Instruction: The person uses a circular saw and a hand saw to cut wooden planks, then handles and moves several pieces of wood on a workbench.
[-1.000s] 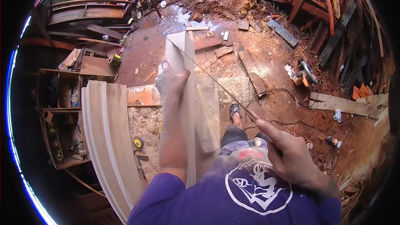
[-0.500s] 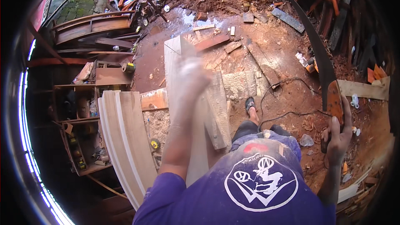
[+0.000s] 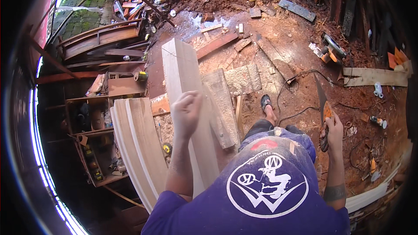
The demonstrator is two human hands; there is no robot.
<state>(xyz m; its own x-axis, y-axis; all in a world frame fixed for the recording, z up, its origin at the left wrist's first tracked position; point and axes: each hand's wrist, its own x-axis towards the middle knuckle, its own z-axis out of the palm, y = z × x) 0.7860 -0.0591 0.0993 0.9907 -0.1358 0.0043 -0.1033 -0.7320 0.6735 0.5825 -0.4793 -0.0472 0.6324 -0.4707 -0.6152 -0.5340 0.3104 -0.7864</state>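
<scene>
While I watch from afar, the left hand [image 3: 187, 111] is loosely curled over the thick beam [image 3: 183, 76]; whether it touches, I cannot tell. Well apart, to the beam's right, I see the right hand [image 3: 334, 131] wrapped around the saw's [image 3: 321, 95] handle. Long boards [image 3: 152, 143] lie left of the beam, a tape measure [image 3: 167, 148] between.
</scene>
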